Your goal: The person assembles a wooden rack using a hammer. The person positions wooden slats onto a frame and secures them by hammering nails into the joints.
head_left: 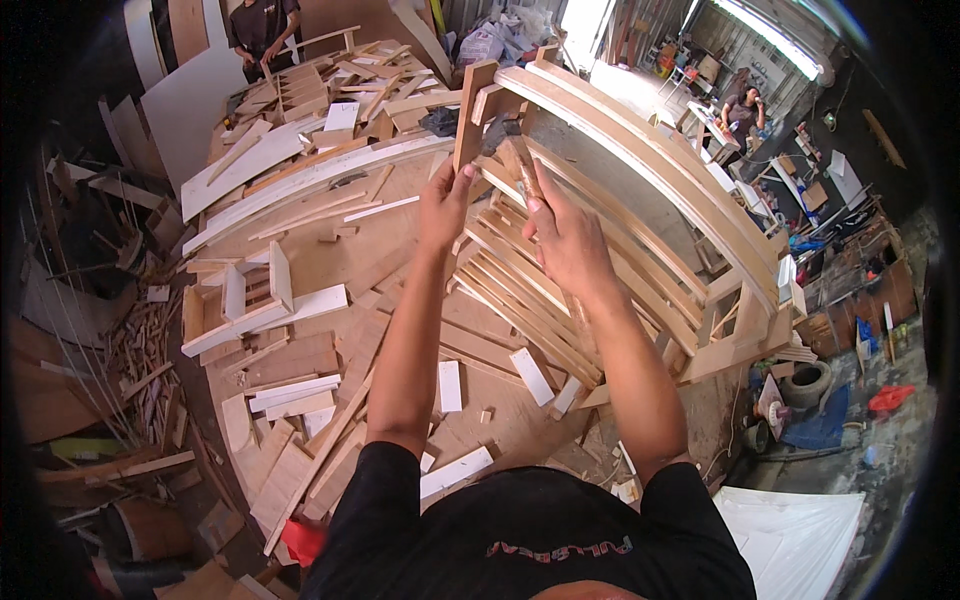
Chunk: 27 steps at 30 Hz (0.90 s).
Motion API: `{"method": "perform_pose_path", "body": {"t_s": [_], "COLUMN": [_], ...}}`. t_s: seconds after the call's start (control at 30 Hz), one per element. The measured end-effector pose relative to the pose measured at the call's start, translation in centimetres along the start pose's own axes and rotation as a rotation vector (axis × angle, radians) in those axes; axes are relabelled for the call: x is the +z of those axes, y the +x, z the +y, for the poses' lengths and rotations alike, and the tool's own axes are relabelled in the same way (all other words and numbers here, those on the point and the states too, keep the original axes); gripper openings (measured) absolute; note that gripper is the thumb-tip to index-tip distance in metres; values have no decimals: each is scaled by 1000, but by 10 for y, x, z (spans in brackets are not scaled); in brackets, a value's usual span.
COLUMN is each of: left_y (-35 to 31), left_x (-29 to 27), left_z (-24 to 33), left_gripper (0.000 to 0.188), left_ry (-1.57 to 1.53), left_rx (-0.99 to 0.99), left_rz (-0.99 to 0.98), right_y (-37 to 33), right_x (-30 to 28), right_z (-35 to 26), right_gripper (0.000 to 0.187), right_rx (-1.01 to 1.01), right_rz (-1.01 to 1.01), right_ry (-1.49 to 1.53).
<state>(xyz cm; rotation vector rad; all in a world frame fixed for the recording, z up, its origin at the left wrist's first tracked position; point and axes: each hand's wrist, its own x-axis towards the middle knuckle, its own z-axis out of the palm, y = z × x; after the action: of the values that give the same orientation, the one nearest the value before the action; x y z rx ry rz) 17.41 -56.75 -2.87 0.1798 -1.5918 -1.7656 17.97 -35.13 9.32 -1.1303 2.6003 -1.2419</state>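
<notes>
Left hand (443,205) pinches upright board (471,115); right hand (562,238) fists chisel (524,172), centre frame. Risk: chisel slipping toward left fingers.

We could not see the right hand's (568,238) palm side; its fingers hid part of the tool (527,180). The far workers' (262,28) hands were too small to judge.
</notes>
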Motion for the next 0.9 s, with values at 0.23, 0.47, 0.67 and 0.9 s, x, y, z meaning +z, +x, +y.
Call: {"method": "perform_pose_path", "body": {"t_s": [0.23,0.47,0.67,0.9], "left_y": [-3,-5,-7,-10], "left_x": [19,16,11,8], "left_z": [-19,-18,-15,-9], "left_gripper": [30,27,29,24], "left_ry": [130,17,22,-37], "left_rx": [98,170,114,72], "left_rz": [176,190,130,87], "right_y": [1,-2,1,3], "right_x": [4,-1,-4,-10], "right_z": [2,-15,-11,-15], "right_gripper": [58,57,54,52], "right_rx": [18,71,79,117], "right_rz": [28,-12,11,-48], "right_ry": [-47,-45,2,7]}}
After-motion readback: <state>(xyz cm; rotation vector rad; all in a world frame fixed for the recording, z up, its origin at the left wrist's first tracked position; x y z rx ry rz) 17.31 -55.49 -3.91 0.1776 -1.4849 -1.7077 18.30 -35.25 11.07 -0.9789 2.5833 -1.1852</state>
